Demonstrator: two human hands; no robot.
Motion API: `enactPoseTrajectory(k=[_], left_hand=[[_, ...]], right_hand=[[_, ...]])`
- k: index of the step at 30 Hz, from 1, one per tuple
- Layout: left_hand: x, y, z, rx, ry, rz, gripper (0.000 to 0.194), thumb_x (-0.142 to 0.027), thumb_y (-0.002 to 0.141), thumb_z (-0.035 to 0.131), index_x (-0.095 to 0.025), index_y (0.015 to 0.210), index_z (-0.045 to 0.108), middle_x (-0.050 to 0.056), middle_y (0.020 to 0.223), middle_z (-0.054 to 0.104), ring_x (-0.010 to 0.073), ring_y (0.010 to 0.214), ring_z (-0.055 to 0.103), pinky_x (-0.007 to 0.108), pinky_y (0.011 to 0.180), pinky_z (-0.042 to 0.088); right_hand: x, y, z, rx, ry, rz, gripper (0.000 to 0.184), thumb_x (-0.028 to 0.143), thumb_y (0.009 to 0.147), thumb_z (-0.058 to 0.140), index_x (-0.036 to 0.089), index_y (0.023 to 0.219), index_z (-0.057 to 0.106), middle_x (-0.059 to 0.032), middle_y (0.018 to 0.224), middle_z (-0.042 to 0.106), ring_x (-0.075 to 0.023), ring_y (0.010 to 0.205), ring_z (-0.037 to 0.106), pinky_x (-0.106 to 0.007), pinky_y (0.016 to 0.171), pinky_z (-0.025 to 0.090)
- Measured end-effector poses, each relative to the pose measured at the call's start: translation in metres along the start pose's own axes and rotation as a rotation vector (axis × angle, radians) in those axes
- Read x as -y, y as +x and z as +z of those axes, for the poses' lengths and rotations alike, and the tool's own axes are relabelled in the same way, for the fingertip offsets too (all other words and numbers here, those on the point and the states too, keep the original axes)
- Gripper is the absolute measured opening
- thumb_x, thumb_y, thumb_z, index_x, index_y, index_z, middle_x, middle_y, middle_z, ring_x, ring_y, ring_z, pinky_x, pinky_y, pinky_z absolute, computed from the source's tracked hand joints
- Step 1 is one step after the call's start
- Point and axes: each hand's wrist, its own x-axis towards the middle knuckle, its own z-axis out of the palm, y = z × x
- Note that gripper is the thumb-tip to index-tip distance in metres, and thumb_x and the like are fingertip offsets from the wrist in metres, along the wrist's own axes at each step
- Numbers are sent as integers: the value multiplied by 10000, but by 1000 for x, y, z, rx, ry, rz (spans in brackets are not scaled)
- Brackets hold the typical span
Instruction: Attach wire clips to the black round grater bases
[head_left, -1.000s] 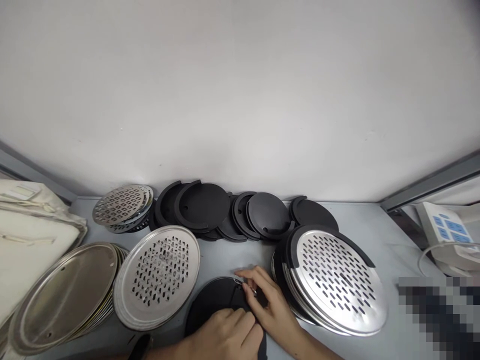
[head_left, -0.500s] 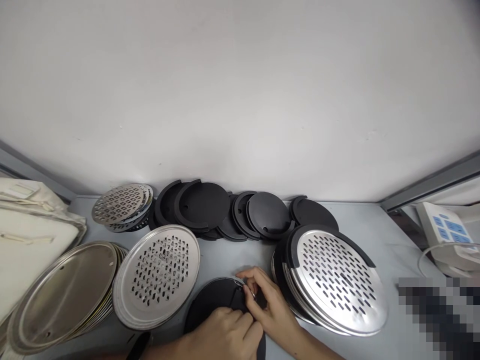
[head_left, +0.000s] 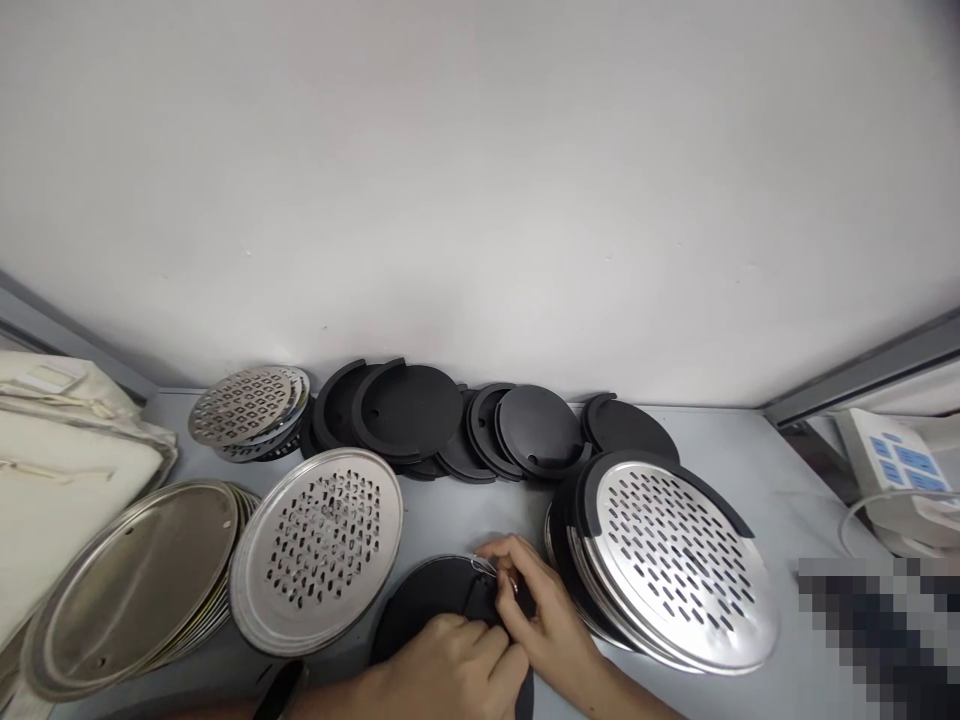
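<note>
At the bottom centre a round black disc [head_left: 420,600] lies on the table, partly covered by my hands. My left hand [head_left: 454,665], a dark band at its wrist, rests closed over the disc with fingers curled; whatever is under them is hidden. A dark narrow bar shows just beyond its knuckles, too dark to name. From the lower right, my right hand [head_left: 544,610] reaches to the disc's far edge. Its thumb and forefinger pinch a thin, bent metal wire [head_left: 484,566] there.
Left of the disc leans a round metal grater plate [head_left: 319,555], beside stacked plain metal plates [head_left: 135,590]. To the right stand perforated plates with black rims [head_left: 675,550]. Black discs [head_left: 409,410] and small grater discs [head_left: 244,405] line the wall. A white device [head_left: 896,465] sits far right.
My right fingertips have shifted slightly to the right, and more of the metal wire shows. My left hand stays on the black disc. The view has moved a little.
</note>
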Motion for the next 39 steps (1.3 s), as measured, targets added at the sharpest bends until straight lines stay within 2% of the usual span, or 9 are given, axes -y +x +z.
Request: enactPoseTrajectory(k=[8, 15, 20, 25, 31, 39], left_hand=[[-1, 1, -5, 19, -11, -5, 108, -165, 854, 442, -190, 750, 427, -30, 588, 511, 131, 464, 480, 288, 429, 300], [-2, 0, -17, 211, -55, -10, 70, -169, 862, 495, -187, 830, 436, -28, 680, 567, 142, 578, 553, 291, 478, 351], [-1, 2, -20, 197, -46, 1, 102, -195, 866, 512, -187, 811, 428, -37, 659, 567, 129, 546, 539, 284, 466, 334], [0, 4, -17, 147, -22, 7, 101, -196, 853, 513, -183, 786, 439, -36, 644, 560, 130, 535, 539, 291, 442, 326], [-1, 3, -15, 150, -12, 18, 108, -203, 859, 513, -182, 783, 439, -33, 642, 563, 132, 528, 546, 290, 440, 339], [0, 5, -23, 190, -18, 11, 129, -219, 879, 522, -184, 799, 427, -39, 658, 577, 128, 564, 572, 282, 455, 362]], right_hand=[[-1, 0, 1, -21, -28, -8, 269, 74, 852, 400, 191, 1045, 545, -18, 860, 543, -156, 807, 574, -256, 739, 460], [1, 2, 1, -47, -31, -23, 290, 47, 814, 407, 190, 1021, 552, -25, 868, 567, -161, 812, 579, -260, 740, 466], [-1, -1, 1, -47, -20, -34, 258, 49, 832, 381, 193, 966, 549, -14, 827, 538, -153, 774, 564, -249, 704, 456], [-2, -2, 2, -51, -14, -13, 266, 69, 859, 396, 195, 1055, 523, -7, 840, 524, -146, 771, 557, -243, 703, 452], [3, 0, 1, -34, 4, -39, 172, 149, 945, 389, 200, 1035, 527, -28, 896, 549, -151, 828, 569, -253, 749, 459], [5, 1, 0, -12, -2, -35, 207, 155, 948, 398, 204, 1062, 564, -32, 888, 553, -159, 824, 575, -263, 748, 470]])
